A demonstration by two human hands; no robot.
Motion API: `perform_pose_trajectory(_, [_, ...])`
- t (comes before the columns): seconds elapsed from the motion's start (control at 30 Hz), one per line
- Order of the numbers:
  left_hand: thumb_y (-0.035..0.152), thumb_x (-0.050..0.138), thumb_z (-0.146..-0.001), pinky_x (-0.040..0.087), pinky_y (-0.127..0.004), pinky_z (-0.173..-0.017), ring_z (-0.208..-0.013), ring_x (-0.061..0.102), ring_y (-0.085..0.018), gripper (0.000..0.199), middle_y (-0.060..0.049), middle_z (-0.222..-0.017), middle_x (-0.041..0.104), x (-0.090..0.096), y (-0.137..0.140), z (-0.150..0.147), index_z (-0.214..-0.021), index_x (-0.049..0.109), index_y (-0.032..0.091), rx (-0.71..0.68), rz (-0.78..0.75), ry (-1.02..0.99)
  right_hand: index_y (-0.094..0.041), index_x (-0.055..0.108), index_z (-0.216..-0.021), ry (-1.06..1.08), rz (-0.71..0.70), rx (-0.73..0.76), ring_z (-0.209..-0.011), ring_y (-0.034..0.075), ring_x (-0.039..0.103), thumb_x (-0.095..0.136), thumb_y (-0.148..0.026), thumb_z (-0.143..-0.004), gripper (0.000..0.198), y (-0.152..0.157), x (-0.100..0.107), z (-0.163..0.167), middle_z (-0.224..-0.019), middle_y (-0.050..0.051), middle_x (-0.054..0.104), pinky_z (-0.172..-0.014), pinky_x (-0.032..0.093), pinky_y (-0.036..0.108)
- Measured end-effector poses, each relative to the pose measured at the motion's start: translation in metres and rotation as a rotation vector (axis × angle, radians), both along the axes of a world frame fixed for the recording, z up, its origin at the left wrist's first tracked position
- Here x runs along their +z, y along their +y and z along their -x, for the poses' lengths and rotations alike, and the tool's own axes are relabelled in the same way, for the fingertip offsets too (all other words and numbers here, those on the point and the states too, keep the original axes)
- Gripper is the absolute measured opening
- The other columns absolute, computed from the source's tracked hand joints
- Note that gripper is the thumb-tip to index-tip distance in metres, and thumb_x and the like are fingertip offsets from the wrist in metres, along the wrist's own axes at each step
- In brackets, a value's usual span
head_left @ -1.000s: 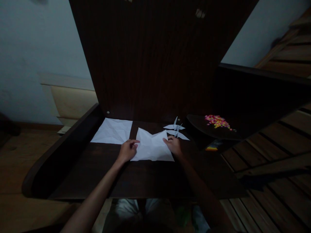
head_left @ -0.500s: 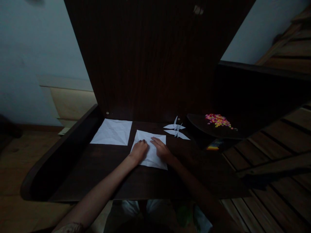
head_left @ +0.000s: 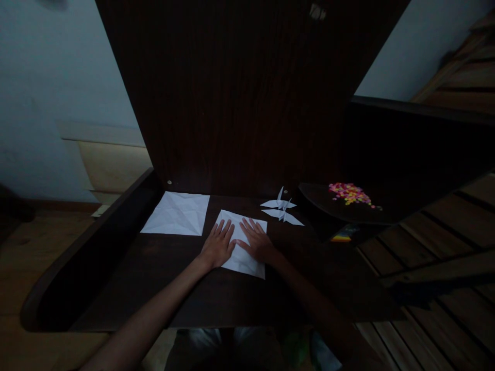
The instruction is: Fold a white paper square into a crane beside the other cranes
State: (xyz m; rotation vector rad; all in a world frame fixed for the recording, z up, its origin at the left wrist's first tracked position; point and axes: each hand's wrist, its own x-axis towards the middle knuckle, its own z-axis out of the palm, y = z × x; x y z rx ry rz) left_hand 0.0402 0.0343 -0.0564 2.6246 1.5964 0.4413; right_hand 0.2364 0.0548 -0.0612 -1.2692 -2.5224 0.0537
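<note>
A creased white sheet of paper (head_left: 244,264) lies on the dark wooden desk (head_left: 154,278) in front of me. My left hand (head_left: 218,244) rests flat on its left side, fingers spread. On the right side of the same sheet my right hand (head_left: 256,241) is also laid flat, fingers apart, the two thumbs close together. Both hands cover part of the paper. Another creased white sheet (head_left: 177,213) lies to the left, apart from my hands. Two folded paper cranes (head_left: 282,212) with spread wings stand behind and right of my right hand.
A corner shelf (head_left: 317,201) at the right carries a pile of small pink and yellow pieces (head_left: 351,194). Below it is a small item with a rainbow-coloured edge (head_left: 342,238). A raised side panel (head_left: 93,252) bounds the desk on the left, a tall back panel (head_left: 247,103) behind.
My left hand has opened from curled fingers to a flat palm on the sheet. My right hand's fingers have spread wider. The sheet under them has shifted slightly toward me.
</note>
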Motion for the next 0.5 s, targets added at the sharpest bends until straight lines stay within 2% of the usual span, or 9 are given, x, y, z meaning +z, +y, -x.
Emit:
perform_pose_trajectory(0.13, [0.058, 0.03, -0.09, 0.015, -0.047, -0.114, -0.142, 0.016, -0.031, 0.071, -0.013, -0.153, 0.026, 0.0, -0.001, 0.003, -0.144, 0.032, 0.012, -0.009, 0.024, 0.016, -0.011, 0.032, -0.144, -0.018, -0.016, 0.005, -0.141, 0.033, 0.017, 0.045, -0.061, -0.085, 0.078, -0.002, 0.001, -0.014, -0.15, 0.016, 0.029, -0.112, 0.022, 0.054])
perform_pose_trajectory(0.3, [0.079, 0.033, -0.074, 0.009, -0.05, -0.114, -0.142, 0.012, -0.034, 0.098, -0.015, -0.154, 0.02, 0.003, -0.002, 0.004, -0.146, 0.025, 0.013, -0.04, 0.057, 0.018, -0.005, 0.027, -0.145, -0.082, 0.029, 0.007, -0.141, 0.034, 0.017, 0.049, -0.074, -0.075, 0.1, -0.005, 0.008, -0.037, -0.151, 0.02, 0.024, -0.113, 0.018, 0.052])
perform_pose_trajectory(0.5, [0.089, 0.038, -0.059, 0.005, -0.053, -0.113, -0.142, 0.008, -0.037, 0.119, -0.017, -0.154, 0.017, 0.004, -0.003, 0.004, -0.147, 0.022, 0.011, -0.04, 0.059, 0.017, -0.007, 0.014, -0.148, -0.12, 0.107, 0.011, -0.143, 0.031, 0.013, 0.047, -0.075, -0.073, 0.107, -0.009, 0.014, -0.065, -0.153, 0.019, 0.015, -0.114, 0.014, 0.051])
